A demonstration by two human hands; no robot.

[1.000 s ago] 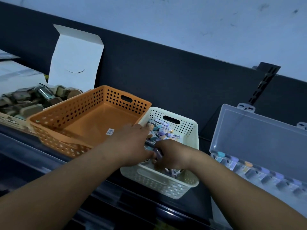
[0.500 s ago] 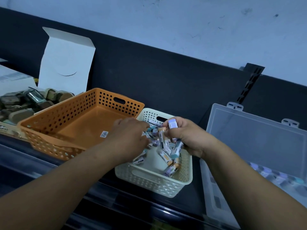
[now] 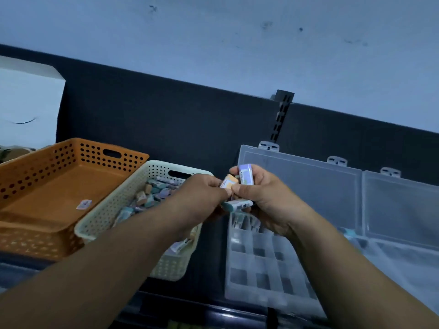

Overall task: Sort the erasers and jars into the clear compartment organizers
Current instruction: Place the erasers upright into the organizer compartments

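A cream perforated basket (image 3: 104, 222) holds several small wrapped erasers (image 3: 152, 197). My right hand (image 3: 263, 198) is closed around a few erasers, a purple one (image 3: 245, 174) on top and a teal one (image 3: 235, 204) below. My left hand (image 3: 202, 195) pinches an orange eraser (image 3: 229, 182) right against the right hand's bundle. Both hands hover between the basket and a clear compartment organizer (image 3: 259, 264), whose far compartments hold a few erasers (image 3: 242, 222). Its lid (image 3: 297, 184) stands open.
An orange perforated basket (image 3: 59, 186) with only a small sticker sits at the left. A second clear organizer (image 3: 401, 210) lies open at the right. A white box flap (image 3: 28, 103) stands at the far left. A dark back panel runs behind everything.
Both hands have lifted out of the cream basket and moved right, over the near organizer. The right hand took up erasers; the left now pinches an orange one. The view shifted right.
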